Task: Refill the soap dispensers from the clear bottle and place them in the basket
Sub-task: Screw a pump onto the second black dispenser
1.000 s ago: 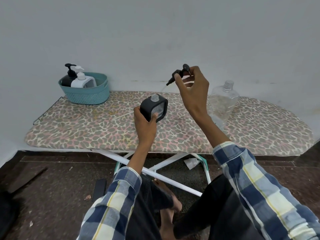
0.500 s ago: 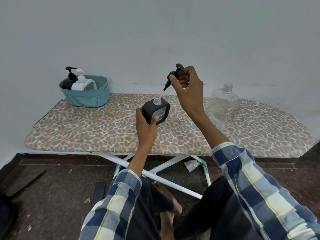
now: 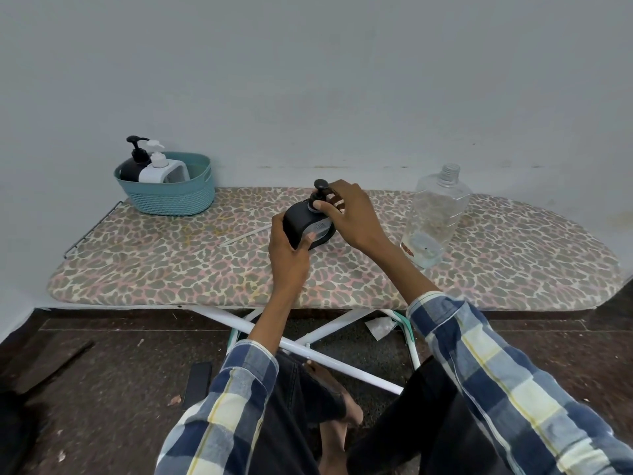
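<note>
A black square soap dispenser point(image 3: 301, 222) rests on the leopard-print ironing board point(image 3: 171, 269) at its middle. My left hand point(image 3: 289, 245) grips its body from the near side. My right hand point(image 3: 352, 214) holds the black pump head point(image 3: 320, 192), which sits on the dispenser's neck. The clear bottle point(image 3: 435, 214) stands uncapped to the right, nearly empty. At the back left a teal basket point(image 3: 178, 195) holds a black dispenser point(image 3: 132, 166) and a white dispenser point(image 3: 161, 169).
A thin white tube point(image 3: 245, 234) lies on the board left of the dispenser. The wall runs right behind the board. My knees and the board's white legs point(image 3: 308, 351) are below its front edge. A dark flat object point(image 3: 197, 380) lies on the floor.
My right hand lowered the pump head from above, its tube went into the dispenser's open neck, and the pump now sits on the neck. The left hand kept its hold on the body.
</note>
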Motion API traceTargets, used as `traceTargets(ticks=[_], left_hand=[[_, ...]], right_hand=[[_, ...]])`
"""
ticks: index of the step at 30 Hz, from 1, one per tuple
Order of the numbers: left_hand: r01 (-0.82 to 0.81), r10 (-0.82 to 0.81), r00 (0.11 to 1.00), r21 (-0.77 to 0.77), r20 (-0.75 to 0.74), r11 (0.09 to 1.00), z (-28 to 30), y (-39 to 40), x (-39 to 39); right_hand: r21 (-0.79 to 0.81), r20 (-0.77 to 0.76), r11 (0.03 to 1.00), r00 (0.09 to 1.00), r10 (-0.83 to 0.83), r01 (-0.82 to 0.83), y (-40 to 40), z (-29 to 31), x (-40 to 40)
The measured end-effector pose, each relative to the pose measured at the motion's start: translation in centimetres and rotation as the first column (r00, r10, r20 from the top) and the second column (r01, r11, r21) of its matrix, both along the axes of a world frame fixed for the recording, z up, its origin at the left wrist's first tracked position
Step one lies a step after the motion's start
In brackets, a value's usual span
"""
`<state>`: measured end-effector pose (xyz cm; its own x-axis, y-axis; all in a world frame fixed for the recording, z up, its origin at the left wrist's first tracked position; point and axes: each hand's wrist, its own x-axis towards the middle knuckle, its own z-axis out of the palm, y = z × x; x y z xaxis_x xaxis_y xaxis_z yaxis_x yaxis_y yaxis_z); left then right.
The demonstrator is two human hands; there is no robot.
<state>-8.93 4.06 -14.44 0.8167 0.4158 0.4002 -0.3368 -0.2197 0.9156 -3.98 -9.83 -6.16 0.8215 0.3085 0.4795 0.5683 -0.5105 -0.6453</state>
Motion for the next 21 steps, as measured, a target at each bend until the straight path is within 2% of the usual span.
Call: traceTargets(ticks=[3, 6, 9, 11, 13, 15, 19, 21], left_hand=[[-0.01, 0.01, 1.0, 0.004, -0.021, 1.0, 0.0, 0.0, 0.1], [-0.022, 0.022, 0.999, 0.015, -0.028, 1.0, -0.2, 0.0, 0.2], [-0.019, 0.018, 0.999, -0.01, -0.037, 1.0, -0.2, 0.0, 0.3], [-0.015, 0.013, 0.999, -0.022, -0.053, 1.0, -0.1, 0.0, 0.3], [-0.018, 0.017, 0.998, -0.024, -0.066, 1.0, -0.1, 0.0, 0.3], [-0.026, 0.024, 0.997, -0.023, -0.07, 0.999, -0.3, 0.0, 0.4], [-0.03, 0.029, 0.997, -0.01, -0.065, 1.0, -0.4, 0.0, 0.5], [-0.026, 0.026, 0.998, -0.005, -0.058, 1.0, -0.5, 0.0, 0.6]], right_hand=[[0.02, -0.023, 0.999, 0.999, -0.042, 0.043, 0.4, 0.0, 0.5], [0.14, -0.062, 0.986, 0.994, -0.086, 0.094, 1.0, -0.9, 0.6], [0.191, -0.09, 0.981, 0.996, 0.006, 0.011, 1.1, -1.1, 0.3], [0.145, -0.119, 0.988, 0.991, 0.063, -0.046, 1.0, -0.9, 0.6], [0.061, -0.119, 0.997, 0.992, 0.047, -0.04, 1.2, -1.0, 1.1], [0.042, -0.126, 0.999, 0.992, 0.018, -0.013, 1.5, -1.4, 1.2], [0.224, -0.134, 0.973, 0.991, -0.019, 0.049, 2.1, -1.7, 0.8], [0.259, -0.132, 0.963, 0.991, -0.034, 0.068, 2.3, -1.9, 0.5]])
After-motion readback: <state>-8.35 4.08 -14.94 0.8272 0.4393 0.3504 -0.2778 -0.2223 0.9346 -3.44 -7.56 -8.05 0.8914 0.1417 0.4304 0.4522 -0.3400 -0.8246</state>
